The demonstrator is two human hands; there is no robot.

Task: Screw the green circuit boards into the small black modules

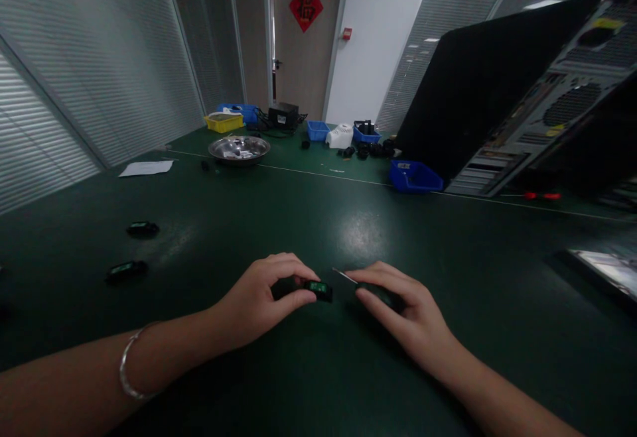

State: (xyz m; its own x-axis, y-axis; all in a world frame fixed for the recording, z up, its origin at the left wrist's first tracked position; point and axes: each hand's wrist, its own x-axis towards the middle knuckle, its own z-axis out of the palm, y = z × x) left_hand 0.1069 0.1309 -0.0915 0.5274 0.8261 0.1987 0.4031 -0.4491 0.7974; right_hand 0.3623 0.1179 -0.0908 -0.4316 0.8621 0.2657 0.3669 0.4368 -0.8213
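Observation:
My left hand [271,294] pinches a small black casing with a green circuit board [318,288] between thumb and fingers, just over the table. In my right hand [403,301] is a slim tool with a thin metal shaft, apparently a screwdriver [344,275]; its handle is mostly hidden by the fingers. The shaft points left toward the casing, with a gap between them. Two similar black casings with green boards, one farther back [142,228] and one nearer [126,270], lie on the table to the left.
On the green table [279,211], a metal bowl [239,150] of small parts stands at the back. Beyond are a yellow basket [223,122], a black box [283,116] and a white device [340,136]. A blue bin [415,177] sits beside a large computer case [497,85] at right.

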